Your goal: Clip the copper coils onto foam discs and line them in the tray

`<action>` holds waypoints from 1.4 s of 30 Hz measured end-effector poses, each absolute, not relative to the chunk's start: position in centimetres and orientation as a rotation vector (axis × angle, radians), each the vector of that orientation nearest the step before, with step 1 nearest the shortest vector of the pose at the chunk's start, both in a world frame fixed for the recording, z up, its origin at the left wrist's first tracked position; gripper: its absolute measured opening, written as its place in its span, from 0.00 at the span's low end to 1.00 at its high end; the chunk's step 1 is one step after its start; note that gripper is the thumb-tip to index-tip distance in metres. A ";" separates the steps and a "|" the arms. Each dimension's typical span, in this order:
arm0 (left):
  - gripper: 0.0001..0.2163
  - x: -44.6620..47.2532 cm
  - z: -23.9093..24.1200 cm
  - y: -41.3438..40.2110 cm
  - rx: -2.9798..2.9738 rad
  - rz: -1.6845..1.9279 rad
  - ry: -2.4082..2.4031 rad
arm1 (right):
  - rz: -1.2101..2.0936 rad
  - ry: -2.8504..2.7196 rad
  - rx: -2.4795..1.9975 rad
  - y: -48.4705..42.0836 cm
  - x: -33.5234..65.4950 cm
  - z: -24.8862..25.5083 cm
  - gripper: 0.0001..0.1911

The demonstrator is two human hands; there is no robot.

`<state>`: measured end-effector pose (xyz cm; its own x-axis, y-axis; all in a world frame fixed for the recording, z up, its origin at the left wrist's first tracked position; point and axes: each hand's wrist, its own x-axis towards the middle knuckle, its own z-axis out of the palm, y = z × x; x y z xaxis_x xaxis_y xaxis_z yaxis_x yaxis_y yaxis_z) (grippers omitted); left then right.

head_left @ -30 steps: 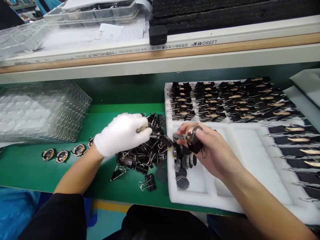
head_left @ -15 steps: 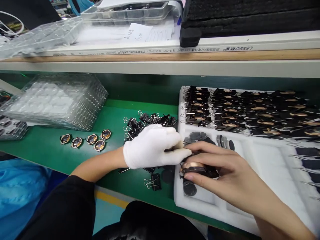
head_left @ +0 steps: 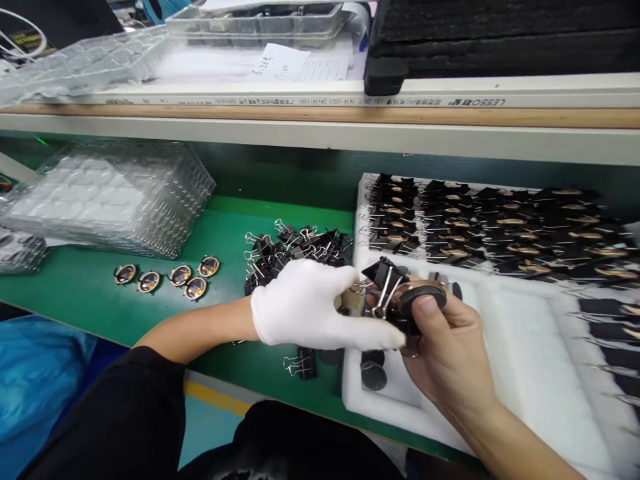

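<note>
My right hand is closed on a round gold-toned watch case, with its thumb pressing a black disc against the case. A black binder clip with silver wire handles is clamped on the case; darker parts below it are partly hidden by my fingers. My left hand, in a white glove, is right beside the clip, its thumb stretched out under it and apart from the fingers. The left fingertips are partly hidden. A pile of binder clips lies behind the left hand, and a single binder clip lies in front of it.
A white foam tray holds rows of clamped watch cases and loose dark discs. Several watch cases lie on the green table at left. Stacked clear plastic trays stand behind them, below a shelf edge.
My right hand has turned over and lifted the watch case, bringing the clamped clip and black disc into view. My left thumb has spread away from its fingers.
</note>
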<state>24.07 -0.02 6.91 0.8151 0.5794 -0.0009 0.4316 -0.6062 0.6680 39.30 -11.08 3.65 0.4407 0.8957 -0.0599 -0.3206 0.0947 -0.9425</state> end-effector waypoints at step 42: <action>0.20 23.3 6.4 -0.2 2.182 -0.176 0.460 | 0.972 -1.905 -1.306 -10.9 48.1 6.7 0.07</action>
